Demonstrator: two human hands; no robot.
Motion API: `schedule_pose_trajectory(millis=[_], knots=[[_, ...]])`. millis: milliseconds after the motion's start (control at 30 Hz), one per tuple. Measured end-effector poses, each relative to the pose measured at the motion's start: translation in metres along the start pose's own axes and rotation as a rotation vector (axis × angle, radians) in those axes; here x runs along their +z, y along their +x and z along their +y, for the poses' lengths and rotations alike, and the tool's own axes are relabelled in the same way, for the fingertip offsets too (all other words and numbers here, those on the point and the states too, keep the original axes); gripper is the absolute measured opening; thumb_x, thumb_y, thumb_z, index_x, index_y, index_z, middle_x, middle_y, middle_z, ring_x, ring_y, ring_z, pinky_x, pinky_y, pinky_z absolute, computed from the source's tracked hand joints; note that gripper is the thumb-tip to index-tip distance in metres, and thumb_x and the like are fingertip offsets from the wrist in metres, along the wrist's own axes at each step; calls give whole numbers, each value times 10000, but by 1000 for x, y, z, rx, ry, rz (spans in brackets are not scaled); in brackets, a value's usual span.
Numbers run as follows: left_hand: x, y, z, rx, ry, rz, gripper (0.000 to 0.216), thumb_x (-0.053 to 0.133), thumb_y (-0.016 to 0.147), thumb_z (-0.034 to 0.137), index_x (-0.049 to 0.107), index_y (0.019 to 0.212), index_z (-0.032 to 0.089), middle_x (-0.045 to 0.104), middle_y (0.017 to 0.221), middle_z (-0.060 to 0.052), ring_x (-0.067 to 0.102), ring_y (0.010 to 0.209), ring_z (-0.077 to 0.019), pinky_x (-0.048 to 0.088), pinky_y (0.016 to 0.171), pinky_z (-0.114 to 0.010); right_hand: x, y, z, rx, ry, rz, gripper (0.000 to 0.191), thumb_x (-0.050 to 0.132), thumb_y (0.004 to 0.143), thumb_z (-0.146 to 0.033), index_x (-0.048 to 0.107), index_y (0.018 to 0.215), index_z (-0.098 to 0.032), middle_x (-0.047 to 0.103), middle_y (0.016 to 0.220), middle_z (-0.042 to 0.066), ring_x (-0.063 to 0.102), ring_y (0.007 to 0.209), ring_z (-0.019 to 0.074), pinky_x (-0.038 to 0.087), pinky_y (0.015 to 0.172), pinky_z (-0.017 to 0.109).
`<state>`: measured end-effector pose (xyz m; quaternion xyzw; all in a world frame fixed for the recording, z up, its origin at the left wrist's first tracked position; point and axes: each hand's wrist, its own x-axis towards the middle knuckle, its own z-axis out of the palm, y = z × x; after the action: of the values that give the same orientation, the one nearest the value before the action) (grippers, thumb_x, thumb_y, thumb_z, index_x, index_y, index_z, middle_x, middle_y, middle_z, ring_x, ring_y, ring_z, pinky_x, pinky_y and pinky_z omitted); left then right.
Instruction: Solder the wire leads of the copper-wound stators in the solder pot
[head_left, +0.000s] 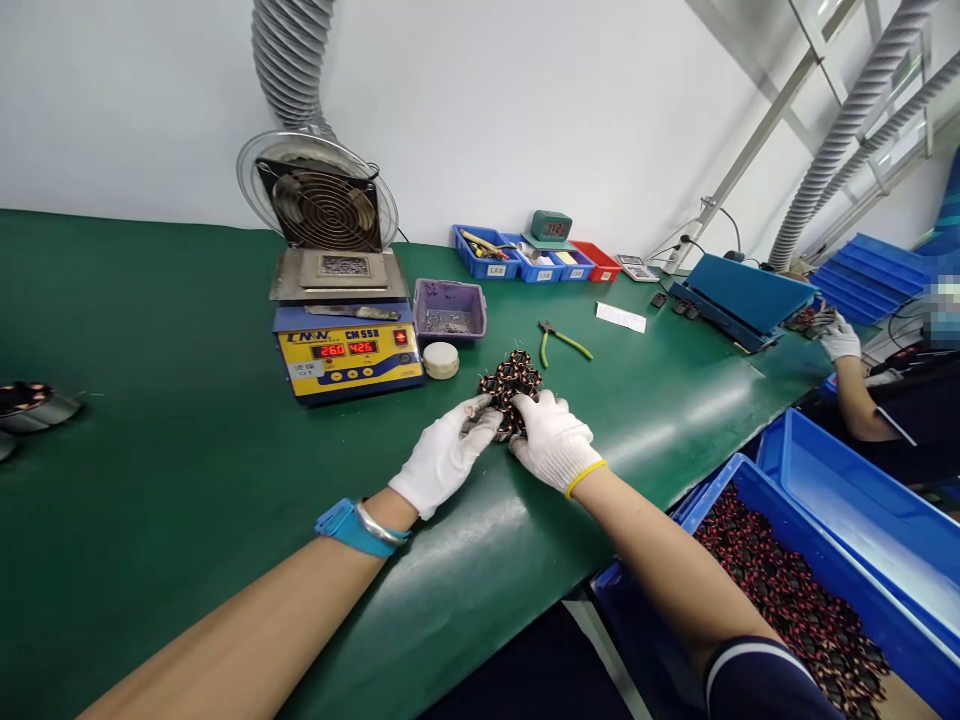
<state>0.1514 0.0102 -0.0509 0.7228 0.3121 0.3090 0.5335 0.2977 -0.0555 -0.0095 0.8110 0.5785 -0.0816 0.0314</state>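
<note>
A small heap of dark copper-wound coils (511, 382) lies on the green table (187, 450) in front of me. My left hand (444, 457), in a white glove, has its fingers closed at the heap's near left edge. My right hand (553, 440), also in a white glove, rests curled over the heap's near right edge, touching the coils. What each hand pinches is hidden by the gloves and the coils. A blue band and a silver bangle sit on my left wrist.
A yellow and blue solder pot (345, 345) with a fan and hose stands behind the heap, beside a purple tray (450, 308), a white tin (441, 359) and green pliers (562, 342). Blue bins of coils (795, 590) are at right. A co-worker's gloved hand (838, 338) works at far right.
</note>
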Motion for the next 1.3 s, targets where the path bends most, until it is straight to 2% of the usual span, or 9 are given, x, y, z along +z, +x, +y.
schedule_pose_trajectory(millis=[133, 300, 467, 600, 733, 967, 1133, 1233, 1300], knots=[[0, -2, 1, -3, -18, -2, 728, 467, 818, 666, 536, 1282, 109, 609, 1301, -134, 547, 1235, -283, 439, 1058, -389, -5, 4, 2, -36, -29, -51, 570, 547, 789, -438, 392, 1333, -363, 454, 1215, 103, 496, 1062, 331, 533, 721, 494], [1, -5, -5, -17, -13, 13, 716, 479, 831, 640, 515, 1299, 99, 617, 1285, -146, 581, 1190, -269, 439, 1056, -394, -5, 1, 4, -63, -35, -35, 431, 472, 839, -436, 463, 1255, -322, 459, 1205, 104, 494, 1061, 315, 533, 730, 477], [3, -10, -8, -52, 87, -13, 685, 527, 829, 601, 505, 1331, 134, 609, 1298, -134, 626, 1117, -259, 493, 988, -381, 0, -7, -2, -35, -1, -39, 627, 542, 801, -451, 338, 1378, -316, 379, 1345, 129, 427, 1167, 347, 535, 754, 503], [3, -10, -8, -40, 114, 13, 650, 515, 837, 597, 531, 1310, 151, 609, 1301, -120, 623, 1129, -255, 497, 982, -369, 6, -8, -8, 55, -10, -7, 500, 526, 831, -400, 412, 1308, -305, 428, 1274, 119, 465, 1105, 318, 542, 736, 469], [2, -11, -10, -42, 145, 12, 636, 513, 837, 601, 544, 1301, 166, 606, 1304, -112, 618, 1136, -254, 487, 997, -368, 6, -7, -4, 16, -5, -23, 429, 489, 860, -395, 444, 1281, -327, 448, 1245, 105, 469, 1100, 313, 539, 729, 452], [0, -13, -4, -27, 170, -25, 614, 498, 845, 603, 560, 1277, 172, 622, 1278, -110, 609, 1151, -259, 482, 1002, -376, 0, -6, 15, -49, 37, 12, 456, 470, 858, -400, 451, 1312, -368, 487, 1230, 85, 507, 1100, 314, 528, 743, 462], [0, -8, -9, -61, 134, -22, 681, 516, 829, 615, 521, 1306, 129, 662, 1214, -124, 626, 1128, -262, 500, 977, -369, -12, -2, 38, 0, 276, 28, 494, 509, 845, -466, 468, 1321, -343, 542, 1206, 49, 572, 1064, 268, 487, 880, 445], [-5, -10, -14, -66, 164, -36, 683, 493, 832, 635, 520, 1307, 145, 654, 1236, -113, 587, 1187, -278, 469, 1018, -397, -21, -16, 59, 0, 472, 92, 508, 551, 835, -423, 478, 1323, -298, 586, 1152, 31, 587, 1033, 217, 478, 911, 366], [-8, -14, -13, -76, 262, -39, 649, 466, 839, 656, 550, 1280, 187, 639, 1263, -89, 565, 1206, -297, 425, 1058, -456, -23, -41, 78, -19, 570, 176, 527, 574, 830, -381, 472, 1333, -265, 592, 1158, 31, 583, 1036, 193, 473, 927, 335]])
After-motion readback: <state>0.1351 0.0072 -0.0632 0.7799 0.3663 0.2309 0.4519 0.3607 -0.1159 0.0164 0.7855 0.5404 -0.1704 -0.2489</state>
